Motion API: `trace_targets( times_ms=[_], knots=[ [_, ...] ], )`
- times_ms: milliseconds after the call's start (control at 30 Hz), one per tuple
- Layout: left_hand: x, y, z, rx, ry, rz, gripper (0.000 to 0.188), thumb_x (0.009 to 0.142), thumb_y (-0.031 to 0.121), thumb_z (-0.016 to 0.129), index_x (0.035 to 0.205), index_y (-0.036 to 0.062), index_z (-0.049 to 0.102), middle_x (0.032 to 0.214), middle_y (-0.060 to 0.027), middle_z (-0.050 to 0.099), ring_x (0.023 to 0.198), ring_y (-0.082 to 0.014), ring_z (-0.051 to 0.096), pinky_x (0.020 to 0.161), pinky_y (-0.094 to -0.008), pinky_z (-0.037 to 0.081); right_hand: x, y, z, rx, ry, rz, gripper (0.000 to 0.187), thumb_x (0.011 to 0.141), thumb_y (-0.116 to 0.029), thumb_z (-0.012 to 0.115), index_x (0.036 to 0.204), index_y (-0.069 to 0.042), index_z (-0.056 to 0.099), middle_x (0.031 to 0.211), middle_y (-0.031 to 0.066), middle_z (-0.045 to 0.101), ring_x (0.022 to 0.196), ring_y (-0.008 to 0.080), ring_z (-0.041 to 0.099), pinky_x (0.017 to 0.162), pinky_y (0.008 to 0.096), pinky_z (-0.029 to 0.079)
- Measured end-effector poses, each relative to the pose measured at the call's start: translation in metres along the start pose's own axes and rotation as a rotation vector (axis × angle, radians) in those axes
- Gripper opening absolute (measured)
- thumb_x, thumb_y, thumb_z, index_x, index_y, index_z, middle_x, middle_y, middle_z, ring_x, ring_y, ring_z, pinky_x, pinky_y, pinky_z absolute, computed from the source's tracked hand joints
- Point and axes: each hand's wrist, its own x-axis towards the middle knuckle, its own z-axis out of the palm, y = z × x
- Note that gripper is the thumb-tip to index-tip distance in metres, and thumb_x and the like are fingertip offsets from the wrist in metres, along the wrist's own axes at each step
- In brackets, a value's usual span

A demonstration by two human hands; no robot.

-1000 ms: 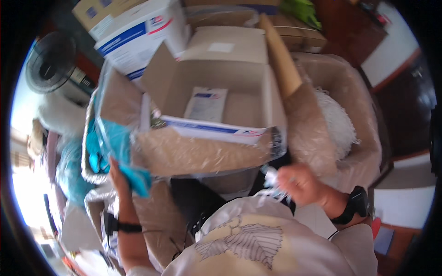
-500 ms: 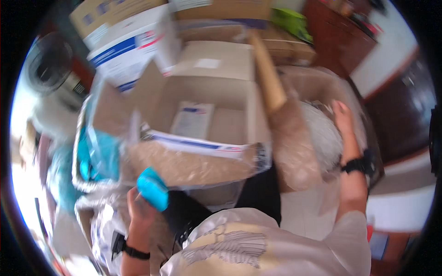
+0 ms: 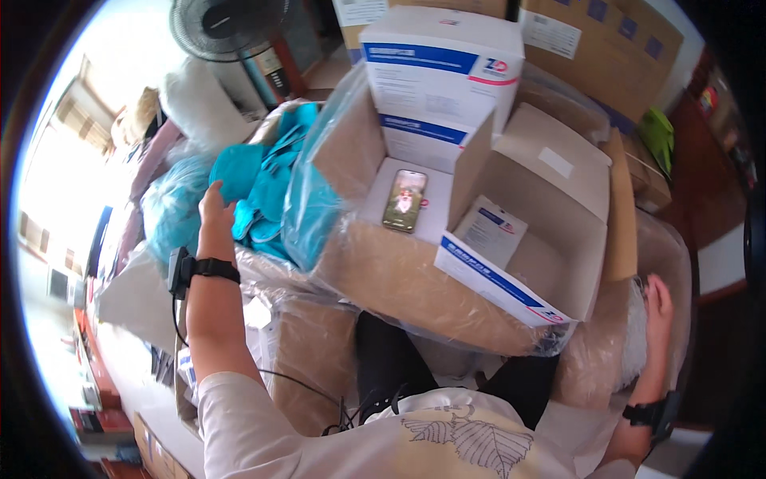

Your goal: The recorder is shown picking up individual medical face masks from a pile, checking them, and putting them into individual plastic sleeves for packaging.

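My left hand [image 3: 214, 209] reaches to the far left with its thumb up against a rounded teal mask [image 3: 237, 170], which it grips by the near edge. Under and beside that mask lies a heap of teal masks [image 3: 267, 195] in a plastic-lined box. Over on the right, my right hand [image 3: 658, 303] rests at a pile of white stringy material [image 3: 633, 339] in another lined box. Its fingers look stretched out, and nothing shows in them. Between the hands stands an open carton [image 3: 550, 251] with a white printed leaflet [image 3: 488, 231] on its bottom.
A phone [image 3: 405, 201] with a lit screen lies beside the open carton. Behind it stands a white-and-blue box [image 3: 439, 72]. A fan [image 3: 227, 28], a teal plastic bag [image 3: 175, 203] and large brown cartons [image 3: 602, 48] surround the area. A cable [image 3: 303, 383] runs near my lap.
My left hand has carried the teal mask from near my lap up and out to the teal heap. The view has swung left, revealing the phone. My right hand stays by the white pile.
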Motion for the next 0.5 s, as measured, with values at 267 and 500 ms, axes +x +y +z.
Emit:
trace_targets(
  times_ms=[267,500],
  knots=[
    [-0.217,-0.031,0.104,0.152,-0.872,0.475,0.024,0.088,0.022,0.050,0.104,0.0047,0.055,0.100,-0.0024,0.054,0.093,-0.0160,0.051,0.078,-0.0289,0.041,0.038,-0.112,0.153,0.159,-0.626,0.214,0.037,0.091,-0.031,0.047,0.113,-0.002,0.052,0.106,0.0079,0.057,0.098,0.0154,0.054,0.081,0.0275,0.044],
    [-0.345,-0.060,0.132,0.234,-1.261,0.339,0.062,0.081,0.004,0.058,0.136,0.0106,0.029,0.140,-0.0134,0.021,0.128,-0.0266,0.028,0.098,-0.0402,0.035,0.061,-0.077,0.251,-0.371,-0.885,0.533,0.049,0.085,-0.039,0.053,0.121,-0.006,0.048,0.123,0.0127,0.047,0.104,0.0253,0.049,0.078,0.0354,0.046]
  ],
)
